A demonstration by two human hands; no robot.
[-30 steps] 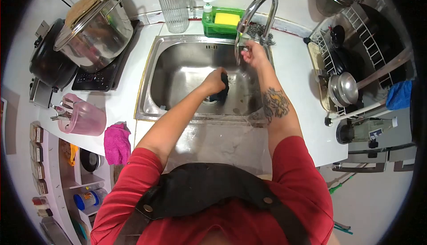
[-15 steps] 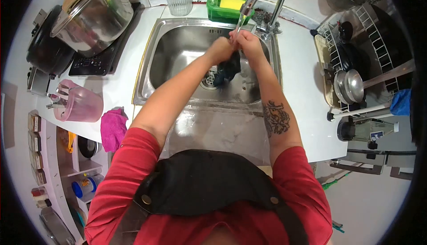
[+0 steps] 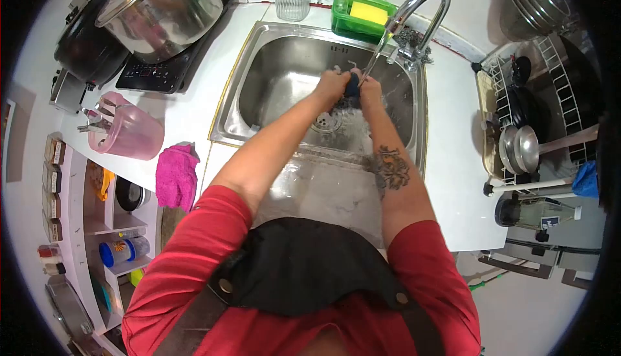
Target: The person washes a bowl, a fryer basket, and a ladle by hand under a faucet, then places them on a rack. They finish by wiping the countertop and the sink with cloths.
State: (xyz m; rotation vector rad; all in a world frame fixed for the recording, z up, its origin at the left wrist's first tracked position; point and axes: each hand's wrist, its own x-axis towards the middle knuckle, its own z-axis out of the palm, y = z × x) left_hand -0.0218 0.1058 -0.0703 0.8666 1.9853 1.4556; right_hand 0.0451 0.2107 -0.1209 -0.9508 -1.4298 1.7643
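Presently, on the far left of the desk, a lidded steel pot (image 3: 162, 7) sits on an induction hob (image 3: 169, 71). Nearer stand a pink jug (image 3: 129, 136) of utensils and a pink rag (image 3: 176, 176) draped at the desk edge. Risk one: spray reaching the hob's controls, should the stream be deflected sideways.

Over the steel sink (image 3: 272, 71), the left hand (image 3: 331, 87) and right hand (image 3: 370, 92) are pressed together above the drain. The fingers of both are closed on a dark cloth (image 3: 351, 86), which sits directly under the running water (image 3: 375, 62) from the tap (image 3: 424, 3). Risk two: squeezing the cloth in the stream throws water forward. The desk strip before the sink already looks wet, so run-off onto the apron or floor is plausible. Risk three: a loosened grip would drop the cloth onto the drain, slowing drainage.

To the right, the dish rack (image 3: 550, 97) stands well apart, so I judge it least exposed.
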